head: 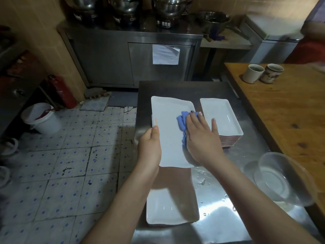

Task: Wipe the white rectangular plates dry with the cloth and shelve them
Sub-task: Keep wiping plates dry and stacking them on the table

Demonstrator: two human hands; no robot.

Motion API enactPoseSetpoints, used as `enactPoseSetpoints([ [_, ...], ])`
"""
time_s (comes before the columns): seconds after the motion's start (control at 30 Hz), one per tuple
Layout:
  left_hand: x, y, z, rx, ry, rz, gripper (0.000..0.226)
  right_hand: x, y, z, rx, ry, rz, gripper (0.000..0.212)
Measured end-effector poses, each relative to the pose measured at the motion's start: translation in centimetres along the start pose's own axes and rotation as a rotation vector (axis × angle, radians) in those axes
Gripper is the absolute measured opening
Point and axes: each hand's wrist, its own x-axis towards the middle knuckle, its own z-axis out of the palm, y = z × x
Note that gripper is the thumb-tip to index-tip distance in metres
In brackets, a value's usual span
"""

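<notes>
I hold a long white rectangular plate point(168, 124) lifted over the steel counter point(246, 152). My left hand point(151, 147) grips its left edge, thumb on top. My right hand point(200, 136) lies flat with fingers spread and presses a blue cloth point(182, 120) onto the plate's right side. Another white rectangular plate point(170, 208) lies on the counter below my arms. A stack of white rectangular plates point(221, 117) stands to the right, just beyond my right hand.
A clear plastic bowl point(284, 176) sits tilted at the counter's right, against a wooden table point(290, 110) with two mugs point(262, 73). Water drops lie on the steel. A white bucket point(42, 118) and a red extinguisher point(61, 90) stand on the tiled floor at left.
</notes>
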Motion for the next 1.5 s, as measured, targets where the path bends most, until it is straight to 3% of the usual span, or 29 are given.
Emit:
enactPoseSetpoints([
  [0.1,-0.3,0.3,-0.2,-0.034,-0.013,-0.031,0.033,1.4,0.1,-0.3,0.057,0.010,0.001,0.053],
  [0.2,0.4,0.8,-1.2,-0.022,0.036,0.005,0.032,-1.6,-1.1,0.4,0.123,0.013,-0.101,0.061],
  [0.33,0.6,0.6,-1.7,0.002,0.036,0.033,0.031,-3.9,-1.1,0.5,0.214,-0.182,-0.095,0.055],
  [0.47,-0.4,0.3,-1.0,-0.020,0.004,0.009,0.032,-0.7,-0.9,-0.6,0.131,-0.030,-0.024,0.053],
  [0.6,-0.8,0.1,-0.7,-0.109,-0.009,-0.015,0.034,-0.6,-2.9,-1.1,0.136,-0.025,0.063,0.055],
  [0.87,-1.4,0.4,-0.8,-0.296,-0.091,-0.118,0.031,-5.0,-7.3,-2.3,0.256,-0.152,-0.115,0.058],
  [1.23,-1.6,1.0,-1.1,-0.112,0.014,-0.036,0.026,-5.7,-1.6,-1.9,0.107,-0.115,-0.051,0.057],
  [1.5,-3.0,1.0,-0.6,-0.078,-0.029,-0.049,0.030,-2.5,-0.6,-2.2,0.045,-0.014,0.021,0.055],
])
